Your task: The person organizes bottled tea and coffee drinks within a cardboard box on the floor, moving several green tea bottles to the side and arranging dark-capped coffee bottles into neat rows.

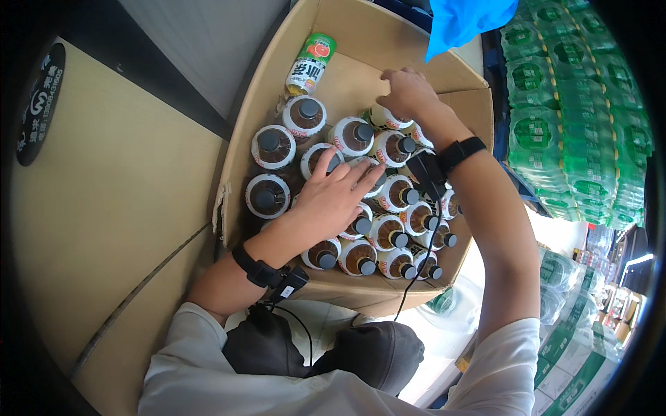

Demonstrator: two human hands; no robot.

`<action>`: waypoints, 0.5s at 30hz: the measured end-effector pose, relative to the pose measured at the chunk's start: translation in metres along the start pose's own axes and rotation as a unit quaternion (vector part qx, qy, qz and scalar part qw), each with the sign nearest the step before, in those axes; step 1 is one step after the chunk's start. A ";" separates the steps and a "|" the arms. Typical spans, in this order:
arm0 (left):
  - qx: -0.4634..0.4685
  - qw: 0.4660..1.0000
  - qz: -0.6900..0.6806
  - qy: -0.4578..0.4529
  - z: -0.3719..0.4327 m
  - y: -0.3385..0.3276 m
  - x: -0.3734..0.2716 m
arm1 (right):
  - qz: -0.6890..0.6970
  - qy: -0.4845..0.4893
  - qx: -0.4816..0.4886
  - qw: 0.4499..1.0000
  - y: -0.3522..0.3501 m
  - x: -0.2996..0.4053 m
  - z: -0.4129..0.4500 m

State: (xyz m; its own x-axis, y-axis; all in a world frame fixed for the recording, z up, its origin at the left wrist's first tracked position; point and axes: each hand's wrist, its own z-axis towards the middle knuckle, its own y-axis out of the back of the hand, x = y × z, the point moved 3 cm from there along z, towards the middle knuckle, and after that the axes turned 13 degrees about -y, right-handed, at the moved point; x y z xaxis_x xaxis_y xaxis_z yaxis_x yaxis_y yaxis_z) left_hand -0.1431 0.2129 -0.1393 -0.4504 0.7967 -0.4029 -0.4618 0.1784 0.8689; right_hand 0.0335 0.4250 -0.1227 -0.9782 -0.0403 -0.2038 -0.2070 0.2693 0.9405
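Several plastic drink bottles with dark caps and white labels stand packed in a cardboard box in front of me. My left hand rests palm down over the bottles near the middle, its fingers spread across the caps and shoulders. It partly hides a bottle under the fingertips. At the back right of the group, my right hand is over a tilted bottle, thumb and fingers apart with nothing seen between them. One bottle with a green and white label lies on its side at the back left.
A tan panel borders the box on the left. Shrink-wrapped green bottles are stacked at right, with cartons below. Blue plastic hangs over the box's back edge. A black cable runs from my right wrist band.
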 end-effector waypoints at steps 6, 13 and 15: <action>0.004 1.000 0.005 0.000 0.006 -0.003 -0.001 | 0.242 0.065 0.143 0.957 -0.026 0.075 0.047; 0.032 0.999 0.010 -0.003 -0.003 0.001 0.002 | 0.495 -0.008 0.463 0.735 -0.067 0.146 0.038; 0.030 1.000 0.000 0.001 -0.001 0.000 0.000 | 0.515 -0.019 0.502 0.695 -0.077 0.149 0.042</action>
State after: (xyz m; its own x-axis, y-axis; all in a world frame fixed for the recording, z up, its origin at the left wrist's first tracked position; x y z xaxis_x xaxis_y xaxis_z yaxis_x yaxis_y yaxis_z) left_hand -0.1437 0.2123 -0.1398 -0.4517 0.7955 -0.4040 -0.4155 0.2131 0.8843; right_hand -0.0955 0.4392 -0.2369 -0.5939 0.6918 0.4107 0.7372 0.6724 -0.0667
